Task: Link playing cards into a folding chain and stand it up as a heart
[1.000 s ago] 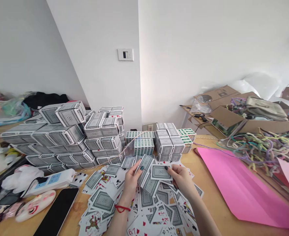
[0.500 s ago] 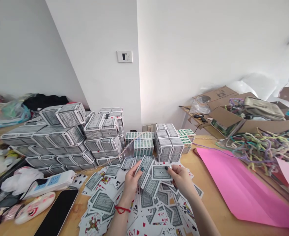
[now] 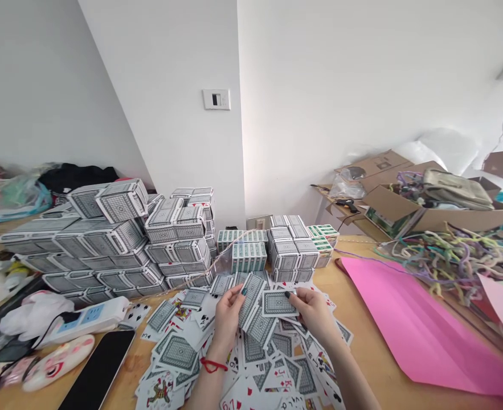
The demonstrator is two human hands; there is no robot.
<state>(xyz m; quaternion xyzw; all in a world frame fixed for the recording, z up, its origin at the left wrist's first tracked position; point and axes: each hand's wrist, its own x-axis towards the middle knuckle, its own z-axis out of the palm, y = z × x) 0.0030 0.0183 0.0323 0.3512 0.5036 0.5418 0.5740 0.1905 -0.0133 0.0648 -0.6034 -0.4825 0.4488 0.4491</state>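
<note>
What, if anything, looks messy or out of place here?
Mainly the loose playing cards: strewn over the table at all angles, overlapping, some face up, some face down, while the card-covered blocks behind are stacked. At right, a tangle of coloured strands lies outside the cardboard box.

The bench (image 3: 368, 341) has its near edge cut off, likewise the phone (image 3: 97, 370); forearms (image 3: 206, 387) hide some loose cards (image 3: 178, 350); print on green boxes (image 3: 249, 257) is illegible.

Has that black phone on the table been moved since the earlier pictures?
No: judged against the white power strip just above it in the view, the black phone keeps the same place; only the whole picture has shifted slightly.
</note>
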